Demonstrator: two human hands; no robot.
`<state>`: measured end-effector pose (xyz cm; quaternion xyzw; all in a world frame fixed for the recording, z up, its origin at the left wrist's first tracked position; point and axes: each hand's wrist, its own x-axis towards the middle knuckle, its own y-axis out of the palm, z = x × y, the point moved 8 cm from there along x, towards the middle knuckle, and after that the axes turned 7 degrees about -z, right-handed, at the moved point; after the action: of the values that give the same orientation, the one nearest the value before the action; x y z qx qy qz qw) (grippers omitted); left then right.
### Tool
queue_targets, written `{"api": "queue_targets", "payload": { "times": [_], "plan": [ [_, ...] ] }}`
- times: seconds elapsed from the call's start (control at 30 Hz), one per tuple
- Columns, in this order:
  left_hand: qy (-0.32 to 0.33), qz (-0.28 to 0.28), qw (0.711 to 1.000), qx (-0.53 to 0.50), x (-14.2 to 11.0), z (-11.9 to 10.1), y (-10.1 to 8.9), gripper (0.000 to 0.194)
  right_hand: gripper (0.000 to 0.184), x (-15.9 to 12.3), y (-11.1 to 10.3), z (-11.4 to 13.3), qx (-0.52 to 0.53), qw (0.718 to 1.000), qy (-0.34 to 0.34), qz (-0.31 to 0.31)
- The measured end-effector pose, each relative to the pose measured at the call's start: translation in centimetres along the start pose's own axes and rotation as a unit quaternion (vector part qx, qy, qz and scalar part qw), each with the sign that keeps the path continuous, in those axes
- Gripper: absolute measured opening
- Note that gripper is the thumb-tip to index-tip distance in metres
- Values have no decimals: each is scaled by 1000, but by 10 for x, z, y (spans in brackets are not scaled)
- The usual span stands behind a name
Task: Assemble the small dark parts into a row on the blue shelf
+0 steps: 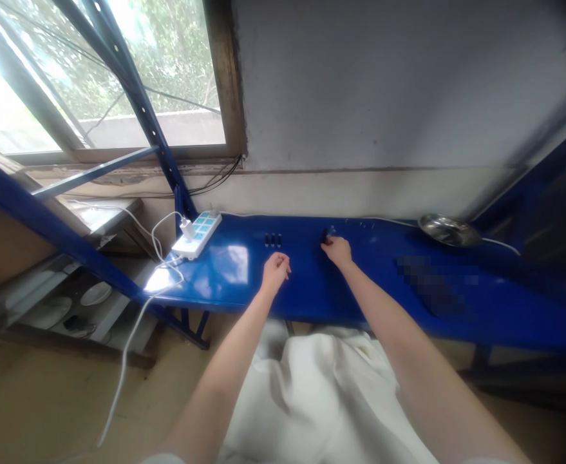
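Note:
My right hand [337,250] is over the blue table, its fingers pinched at a small dark piece [324,234]. Small clear pieces [331,230] lie just beyond those fingertips, too small to name. My left hand [275,270] hovers nearer the front edge with the fingers curled together; what they hold, if anything, is hidden. Just past it, three small dark pieces with light ends [273,240] lie side by side in a short row.
A white power strip [197,236] with a plug and cable sits on the blue table [302,293] at left. A shiny metal dish [449,230] is at back right, with tiny pieces [362,224] nearby. A blurred dark object [430,283] lies at right. Blue metal posts [142,109] rise at left.

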<state>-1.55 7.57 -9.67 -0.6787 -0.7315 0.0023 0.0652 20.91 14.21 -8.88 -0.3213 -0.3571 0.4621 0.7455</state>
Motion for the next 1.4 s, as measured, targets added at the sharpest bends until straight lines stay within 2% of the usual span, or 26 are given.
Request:
{"api": "queue_targets", "payload": {
  "times": [0.73,1.0,1.1,1.27,1.4],
  "plan": [
    [2,2,1000,11,-2,-3,0,14,14,14,6,0,-60,996,-7,70],
    [4,5,1000,3,-2,-4,-1,13,17,16,10,-9,-49,991,13,126],
    [2,0,1000,-2,0,-1,0,11,17,16,9,-14,-57,991,24,118],
    [-1,-3,1000,-6,2,2,1,9,20,14,-2,-18,-60,997,24,50],
    [-4,-3,1000,-3,1,2,0,10,23,8,-7,-20,-50,997,40,30]
  ]
}}
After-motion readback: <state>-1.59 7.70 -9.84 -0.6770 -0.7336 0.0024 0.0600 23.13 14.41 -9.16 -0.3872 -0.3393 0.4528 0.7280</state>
